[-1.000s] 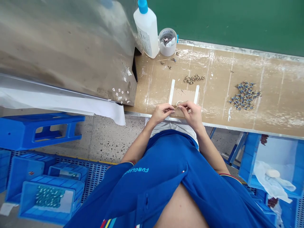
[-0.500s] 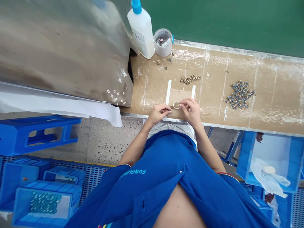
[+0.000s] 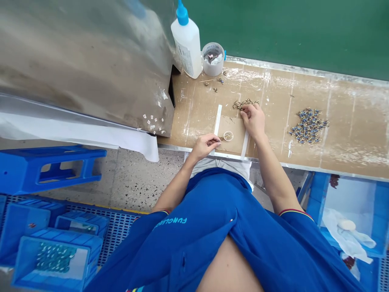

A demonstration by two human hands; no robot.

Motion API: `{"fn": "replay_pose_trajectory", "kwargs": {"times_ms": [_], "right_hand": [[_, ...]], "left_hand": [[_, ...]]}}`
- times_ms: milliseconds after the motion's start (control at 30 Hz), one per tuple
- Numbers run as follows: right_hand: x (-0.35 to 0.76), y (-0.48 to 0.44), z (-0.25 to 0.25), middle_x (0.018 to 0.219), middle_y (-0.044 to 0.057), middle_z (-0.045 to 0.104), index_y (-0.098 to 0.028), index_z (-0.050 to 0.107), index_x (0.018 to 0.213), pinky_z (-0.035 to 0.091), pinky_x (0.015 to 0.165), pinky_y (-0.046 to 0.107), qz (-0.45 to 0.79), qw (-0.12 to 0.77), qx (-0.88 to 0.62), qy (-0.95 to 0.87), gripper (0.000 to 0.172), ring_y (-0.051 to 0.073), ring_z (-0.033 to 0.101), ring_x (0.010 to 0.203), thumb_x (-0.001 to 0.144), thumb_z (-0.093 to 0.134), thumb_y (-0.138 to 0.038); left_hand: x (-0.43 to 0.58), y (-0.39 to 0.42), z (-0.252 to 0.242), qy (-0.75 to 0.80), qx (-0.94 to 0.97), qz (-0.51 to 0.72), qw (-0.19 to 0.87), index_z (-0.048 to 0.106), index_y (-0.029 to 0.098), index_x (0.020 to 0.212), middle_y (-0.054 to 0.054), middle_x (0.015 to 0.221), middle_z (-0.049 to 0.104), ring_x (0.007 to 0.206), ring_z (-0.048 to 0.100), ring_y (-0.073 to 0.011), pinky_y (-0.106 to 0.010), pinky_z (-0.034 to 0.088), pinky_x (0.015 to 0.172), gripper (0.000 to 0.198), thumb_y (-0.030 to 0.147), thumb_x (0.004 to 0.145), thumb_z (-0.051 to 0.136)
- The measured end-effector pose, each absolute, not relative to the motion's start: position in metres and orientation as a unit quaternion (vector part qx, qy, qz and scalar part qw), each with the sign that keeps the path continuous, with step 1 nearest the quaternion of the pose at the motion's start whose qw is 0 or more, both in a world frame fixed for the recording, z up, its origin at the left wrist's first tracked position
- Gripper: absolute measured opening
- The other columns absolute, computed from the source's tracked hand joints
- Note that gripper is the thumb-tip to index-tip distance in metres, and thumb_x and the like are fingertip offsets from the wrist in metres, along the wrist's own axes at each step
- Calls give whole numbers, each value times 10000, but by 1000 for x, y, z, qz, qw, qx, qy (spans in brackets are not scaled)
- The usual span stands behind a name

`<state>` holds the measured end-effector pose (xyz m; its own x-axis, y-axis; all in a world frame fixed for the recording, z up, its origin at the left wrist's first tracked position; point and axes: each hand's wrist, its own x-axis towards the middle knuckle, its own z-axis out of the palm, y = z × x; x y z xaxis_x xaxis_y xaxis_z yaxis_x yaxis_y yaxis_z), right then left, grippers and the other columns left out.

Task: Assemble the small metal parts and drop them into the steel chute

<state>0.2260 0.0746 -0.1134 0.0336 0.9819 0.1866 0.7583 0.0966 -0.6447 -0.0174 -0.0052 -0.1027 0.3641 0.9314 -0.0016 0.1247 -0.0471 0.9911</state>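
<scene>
My left hand (image 3: 207,147) rests near the bench's front edge, its thumb and fingertips pinched together; whatever they hold is too small to name. Just right of those fingertips, a small round white dish (image 3: 227,136) lies on a cardboard square (image 3: 235,145) between two strips of white tape (image 3: 218,119). Farther back, my right hand (image 3: 254,121) reaches to the near edge of a pile of small gold-coloured metal pieces (image 3: 239,104). Its thumb and fingers are closed together at the pile, hiding anything between them.
At right on the bench lies a larger pile of blue-and-gold pieces (image 3: 308,125). A white bottle with blue cap (image 3: 189,48) and a tape roll (image 3: 213,71) holding scraps stand at back left. A metal housing (image 3: 100,73) borders the left. Blue bins (image 3: 57,259) sit below.
My right hand has moved away from the round dish, back and to the right, to the pile of gold-coloured pieces. My left hand stays pinched in nearly the same place.
</scene>
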Motion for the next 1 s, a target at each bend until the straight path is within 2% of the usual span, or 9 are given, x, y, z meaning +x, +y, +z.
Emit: {"fn": "replay_pose_trajectory", "kwargs": {"times_ms": [333,400,533,600,867,1000], "right_hand": [[226,83,-112,1010,112,654,-228,627,878,531,923,495,162,314,-638,-684,282,271,631,940,978,535,-475],[226,78,-103,973,104,672,-229,614,856,541,900,470,176,335,-634,-674,294,259,644,915,980,532,-483],[221,50,-83,785,38,674,-227,601,834,557,719,355,244,397,-633,-618,317,189,652,729,952,579,-521],[215,32,-72,764,21,670,-221,610,849,542,668,319,275,422,-630,-591,326,166,644,690,925,615,-538],[195,-24,-28,842,37,703,-232,757,922,530,665,318,378,433,-586,-571,298,166,647,743,884,694,-521],[187,-34,-18,854,38,722,-257,794,937,561,720,342,428,433,-555,-567,279,165,662,757,893,693,-514]], "left_hand": [[-18,-5,-107,425,607,365,563,708,131,848,-57,817,706,664,634,-124,-236,522,613,267,397,852,689],[-19,-7,-106,428,604,375,558,724,132,871,-67,837,720,675,639,-130,-241,521,615,277,407,856,697],[-19,-11,-93,431,636,387,510,760,151,894,-70,861,732,700,630,-130,-241,491,618,211,354,885,703],[-16,-12,-81,411,660,391,493,770,162,908,-65,861,732,720,636,-131,-246,493,640,170,316,902,698],[-10,-9,-40,396,702,407,431,762,160,884,-50,805,708,717,624,-137,-273,495,676,202,342,932,688],[-9,-10,-33,384,717,414,409,748,154,869,-40,780,692,694,614,-123,-254,482,654,179,316,926,699]]}}
